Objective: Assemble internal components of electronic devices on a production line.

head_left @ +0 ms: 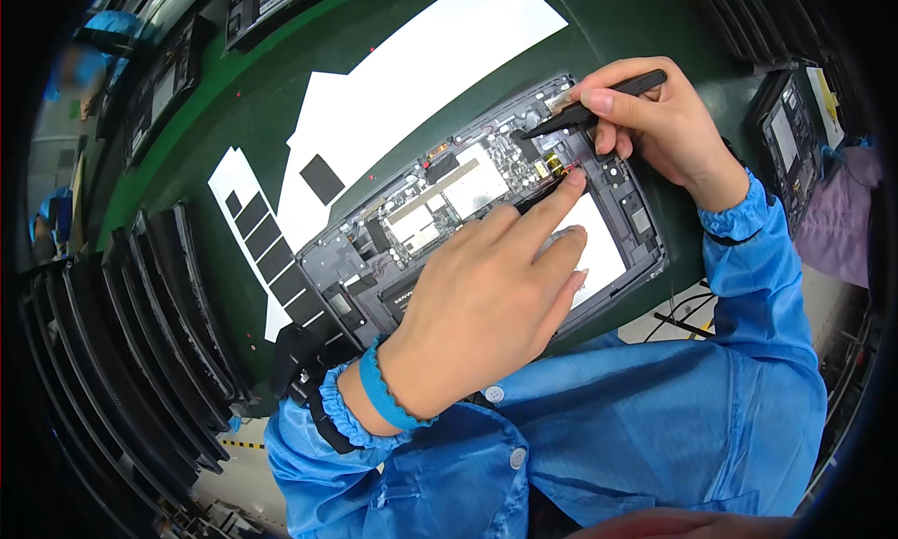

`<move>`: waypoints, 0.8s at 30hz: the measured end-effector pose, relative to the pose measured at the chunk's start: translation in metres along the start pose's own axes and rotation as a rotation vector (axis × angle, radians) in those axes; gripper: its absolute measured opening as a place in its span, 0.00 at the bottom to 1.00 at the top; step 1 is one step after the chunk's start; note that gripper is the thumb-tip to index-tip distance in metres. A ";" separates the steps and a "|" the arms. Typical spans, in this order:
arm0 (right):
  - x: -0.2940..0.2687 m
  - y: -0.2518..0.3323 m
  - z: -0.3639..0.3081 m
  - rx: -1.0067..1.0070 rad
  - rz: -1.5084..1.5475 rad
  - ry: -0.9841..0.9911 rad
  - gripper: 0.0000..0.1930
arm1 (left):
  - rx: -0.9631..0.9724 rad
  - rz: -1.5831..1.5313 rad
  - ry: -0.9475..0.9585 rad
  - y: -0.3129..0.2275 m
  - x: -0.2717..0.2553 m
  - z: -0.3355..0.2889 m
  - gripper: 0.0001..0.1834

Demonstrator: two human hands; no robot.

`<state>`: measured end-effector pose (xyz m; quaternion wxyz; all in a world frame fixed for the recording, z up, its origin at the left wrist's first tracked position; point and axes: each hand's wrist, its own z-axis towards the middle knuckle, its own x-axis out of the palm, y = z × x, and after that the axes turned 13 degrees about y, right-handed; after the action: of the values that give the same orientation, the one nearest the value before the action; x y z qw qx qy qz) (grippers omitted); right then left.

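Note:
An opened grey device casing [329,255], tablet- or laptop-like, lies tilted on the green mat with its circuit board [468,188] exposed. My right hand [678,132] pinches black tweezers [580,116], whose tips reach down to the board's upper right part. Across the casing lies my left hand [482,291], its index finger stretched out and touching beside a yellow taped spot [558,165] with thin red wire. The other left fingers are loosely bent over a white panel [599,249]. Whatever lies under the left palm is hidden. A blue wristband [382,389] circles my left wrist.
White sheets [412,62] lie beyond the casing, with a strip of black rectangles [253,216] at its left. Dark panels [159,305] stand in a row at the left. More opened devices [786,146] are at the right. Another person [108,38] is at the far left.

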<state>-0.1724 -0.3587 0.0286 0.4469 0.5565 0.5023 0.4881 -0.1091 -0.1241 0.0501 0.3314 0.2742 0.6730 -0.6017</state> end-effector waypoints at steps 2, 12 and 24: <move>0.000 0.000 0.000 -0.018 -0.009 0.000 0.12 | 0.056 0.090 -0.114 0.003 0.003 0.002 0.19; -0.001 -0.004 0.001 -0.051 0.001 0.020 0.12 | -0.114 0.308 -0.046 -0.009 0.005 -0.001 0.27; 0.009 -0.004 0.001 -0.180 0.103 -0.114 0.13 | -0.060 0.384 -0.126 -0.001 0.009 0.003 0.30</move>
<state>-0.1717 -0.3493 0.0253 0.4973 0.5662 0.4009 0.5209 -0.1154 -0.1273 0.0438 0.4897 0.3494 0.6038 -0.5231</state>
